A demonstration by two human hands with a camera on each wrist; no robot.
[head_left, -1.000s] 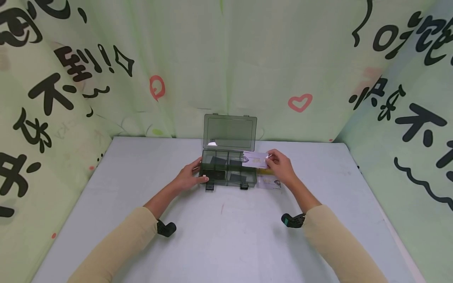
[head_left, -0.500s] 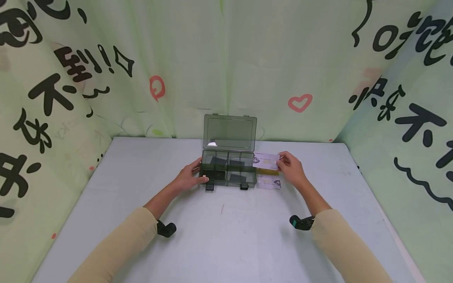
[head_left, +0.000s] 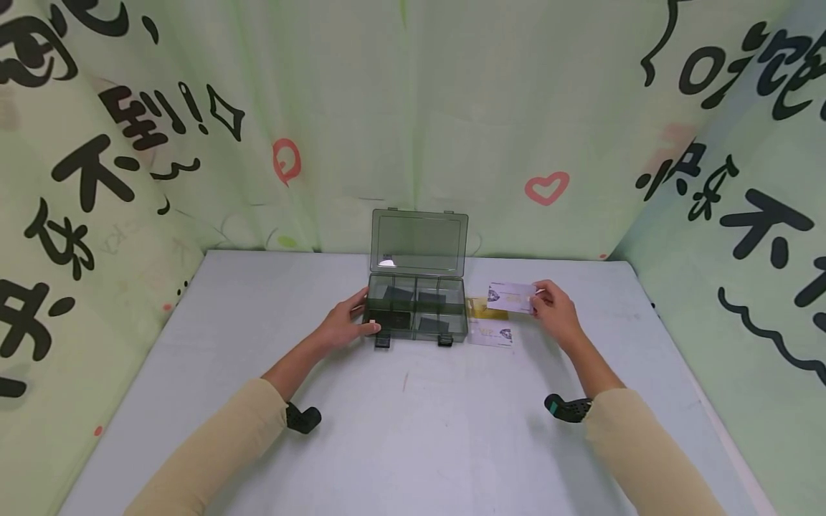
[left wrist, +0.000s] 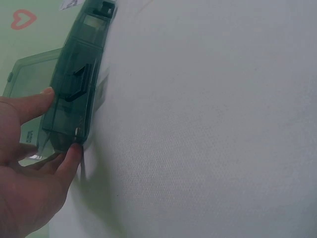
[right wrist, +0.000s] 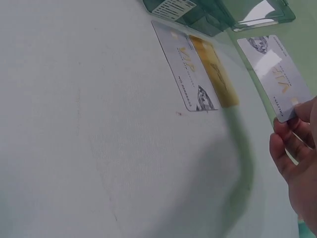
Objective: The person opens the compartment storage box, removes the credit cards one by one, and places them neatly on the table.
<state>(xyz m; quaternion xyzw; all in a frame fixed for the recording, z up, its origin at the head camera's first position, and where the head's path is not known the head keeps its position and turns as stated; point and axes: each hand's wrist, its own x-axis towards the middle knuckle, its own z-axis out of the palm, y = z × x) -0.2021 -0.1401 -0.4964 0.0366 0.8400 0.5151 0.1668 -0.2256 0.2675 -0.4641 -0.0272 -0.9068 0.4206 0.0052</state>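
A translucent dark green compartment box (head_left: pixel 416 335) stands on the white table with its lid raised at the back. Dark flat pieces lie in its compartments. My left hand (head_left: pixel 345 321) grips the box's left side; in the left wrist view, the thumb presses the rim and fingers reach under the side. Between thumb and fingers, my right hand (head_left: pixel 556 312) pinches the right end of a silver VIP card (right wrist: pixel 272 74), held above the table right of the box. Below it lie a gold card (right wrist: pixel 218 74) and another silver VIP card (right wrist: pixel 183 69), side by side.
Two black latches hang at the box's front edge, one of them a front latch (head_left: pixel 445 340) near the right corner. A pale green curtain (head_left: pixel 413 129) with black writing encloses the table (head_left: pixel 413 430) at the back and sides.
My right hand has drawn the silver card rightward, from over the box's right compartments to beyond its right side, uncovering more of the gold card. The left hand and box stay put.
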